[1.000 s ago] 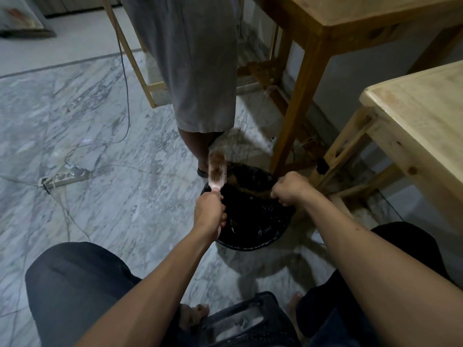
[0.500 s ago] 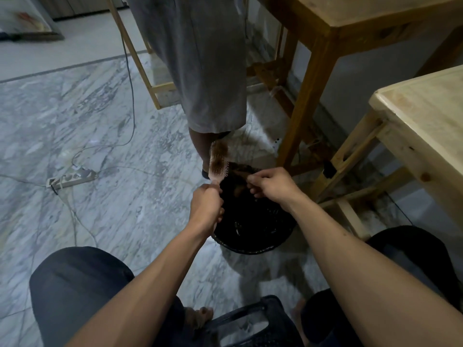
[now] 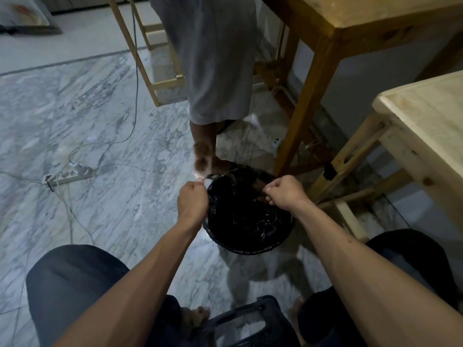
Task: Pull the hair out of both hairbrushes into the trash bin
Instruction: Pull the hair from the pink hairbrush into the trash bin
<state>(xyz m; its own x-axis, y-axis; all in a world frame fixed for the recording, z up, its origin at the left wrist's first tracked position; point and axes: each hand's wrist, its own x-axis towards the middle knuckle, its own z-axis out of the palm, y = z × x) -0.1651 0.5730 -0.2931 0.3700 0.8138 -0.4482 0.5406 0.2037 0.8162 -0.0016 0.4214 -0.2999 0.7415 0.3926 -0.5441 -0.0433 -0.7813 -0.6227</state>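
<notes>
Our left hand [image 3: 193, 200] is curled tight round the handle of the hairbrush [image 3: 203, 160], whose head stands up and away from the knuckles, bristles turned toward our right. Our right hand [image 3: 285, 194] has its fingers curled in with the fingertips pressed together as if pinching a tuft of hair; the frame is too dark and blurred there for us to tell whether strands are actually held.

We judge the brush light and stiff, so a firm hold low on the handle is enough to brace it. The brown hair matted over the head looks soft, tangled and nearly weightless; it will likely cling to the bristles and to our fingers, and come away in wisps, not one mat. We would take it at the edge of the mat near the bristle roots and peel along the rows.

The trash bin [image 3: 253, 249] sits just below and between the two hands, lined with a crinkled black bag. The right hand hangs over its far rim, the left just beside its left rim. A brownish patch shows inside near the far wall, under the right hand, possibly hair already dropped; the rest of the inside is too dark to read. Only one brush is in view.
</notes>
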